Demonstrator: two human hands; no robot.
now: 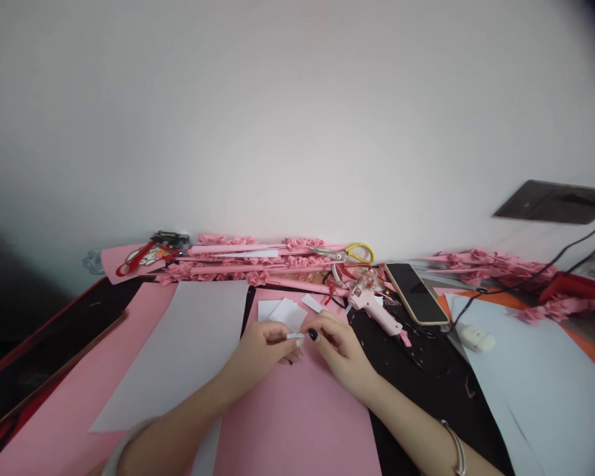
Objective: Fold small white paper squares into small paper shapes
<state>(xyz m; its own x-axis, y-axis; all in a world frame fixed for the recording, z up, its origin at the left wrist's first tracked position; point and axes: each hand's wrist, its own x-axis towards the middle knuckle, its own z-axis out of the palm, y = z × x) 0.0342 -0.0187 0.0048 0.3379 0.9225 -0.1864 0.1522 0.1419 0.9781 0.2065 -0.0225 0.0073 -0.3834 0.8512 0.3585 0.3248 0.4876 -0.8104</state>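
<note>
Between my two hands, above a pink paper sheet, is a small narrow strip of white paper. My left hand is closed, pinching the strip from the left with thumb and forefinger. From the other side my right hand pinches its right end, the dark-nailed thumb on top. Just beyond my fingers lie white paper pieces, partly overlapping. Another small white paper rectangle rests to their right.
A pink glue gun and a phone lie to the right, beside a white plug adapter. Yellow-handled scissors rest on pink paper flowers along the wall. Large white sheets flank both sides.
</note>
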